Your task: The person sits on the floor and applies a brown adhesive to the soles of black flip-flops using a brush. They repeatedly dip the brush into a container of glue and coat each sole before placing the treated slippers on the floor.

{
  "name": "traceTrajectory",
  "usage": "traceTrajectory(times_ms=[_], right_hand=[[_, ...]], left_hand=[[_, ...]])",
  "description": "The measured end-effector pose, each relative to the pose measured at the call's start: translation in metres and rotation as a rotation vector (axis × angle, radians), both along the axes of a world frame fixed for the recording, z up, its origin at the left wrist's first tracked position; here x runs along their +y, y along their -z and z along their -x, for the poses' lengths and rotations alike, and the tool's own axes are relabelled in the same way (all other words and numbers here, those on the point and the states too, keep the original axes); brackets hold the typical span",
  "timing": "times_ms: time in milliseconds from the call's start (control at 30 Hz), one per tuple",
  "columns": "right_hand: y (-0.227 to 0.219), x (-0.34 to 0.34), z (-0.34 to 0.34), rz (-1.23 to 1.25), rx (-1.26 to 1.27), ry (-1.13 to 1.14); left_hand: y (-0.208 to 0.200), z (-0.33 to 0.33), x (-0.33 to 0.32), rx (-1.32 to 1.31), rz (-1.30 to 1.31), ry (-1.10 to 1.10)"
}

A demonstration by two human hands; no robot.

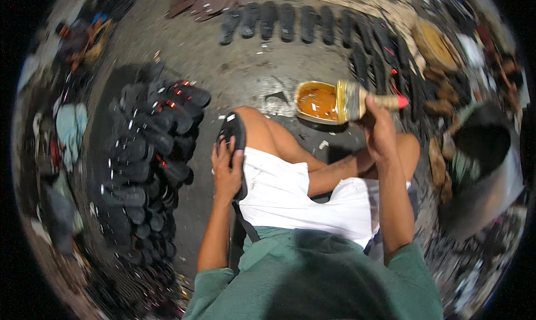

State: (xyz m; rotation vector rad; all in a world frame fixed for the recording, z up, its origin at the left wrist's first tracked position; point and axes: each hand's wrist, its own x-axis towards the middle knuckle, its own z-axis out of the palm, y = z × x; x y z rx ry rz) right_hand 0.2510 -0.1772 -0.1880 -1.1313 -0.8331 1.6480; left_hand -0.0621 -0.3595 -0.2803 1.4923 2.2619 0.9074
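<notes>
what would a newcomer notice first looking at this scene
The eye lands first on the wide paintbrush gripped in the right hand, held over a small tin of orange-brown glue on the floor ahead. Next, the left hand presses a black sandal sole against the knee. A big pile of black sandals sits on the left, and a row of soles curves along the top.

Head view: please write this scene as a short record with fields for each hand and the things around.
left hand: holds a black sole on the left knee
right hand: grip closed on a wide brush
brush position: over a tin of orange-brown glue
left side of floor: pile of black soles
far floor: row of black soles
</notes>
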Motion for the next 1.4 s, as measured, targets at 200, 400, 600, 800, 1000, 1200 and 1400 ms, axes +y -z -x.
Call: traceTrajectory(times_ms=[200,400,600,800,1000,1200,1400], right_hand=[[-0.08,0.0,-0.001,-0.276,0.178,0.07],[-0.066,-0.033,0.045,-0.48,-0.11,-0.106],[-0.077,-0.045,0.017,-1.04,-0.291,-0.379],[-0.092,-0.015,-0.002,-0.938,-0.644,0.091],[-0.065,-0.033,-0.006,-1.082,-0.38,-0.1],[-0.036,-0.112,0.001,-1.305,-0.466,-0.578],[-0.093,-0.096,-0.035,-1.096,-0.175,-0.566]], left_hand=[[-0.043,-0.014,0.019,-1.217,-0.265,0.004],[-0.114,-0.11,0.049,-1.874,-0.299,0.181],[-0.099,-0.115,0.049,-1.803,-0.088,0.322],[-0.12,-0.131,0.039,-1.812,-0.113,0.399],[-0.108,-0.11,0.052,-1.988,-0.215,0.448],[-0.099,-0.11,0.069,-1.426,-0.475,0.278],[-0.142,-0.104,0.112,-1.862,-0.445,0.425]])
